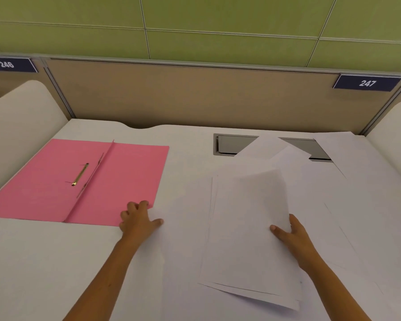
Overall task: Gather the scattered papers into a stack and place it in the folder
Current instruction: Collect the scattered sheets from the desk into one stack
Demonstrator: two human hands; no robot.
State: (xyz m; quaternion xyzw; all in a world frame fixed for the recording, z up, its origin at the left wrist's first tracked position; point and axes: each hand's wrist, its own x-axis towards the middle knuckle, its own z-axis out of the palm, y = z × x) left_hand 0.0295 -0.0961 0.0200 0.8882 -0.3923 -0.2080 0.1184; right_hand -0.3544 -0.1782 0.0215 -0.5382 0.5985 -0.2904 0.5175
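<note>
Loose white paper stack (248,230) between hands: right hand (292,237) grasping its lifted right edge, left hand (138,220) half-curled, pressing sheet beside open pink folder (79,181).

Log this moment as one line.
stage: gathering | right hand: holds top sheet | left hand: rests at pink folder corner | folder: open

Folder (56,181): matt pink card, with a shiny brass-coloured metal fastener (80,174). Papers (248,230): plain white paper, smooth and matt. Tabletop (56,262): smooth, matt off-white (material not identifiable). Rear partition (183,96): matt tan, cloth-like.
</note>
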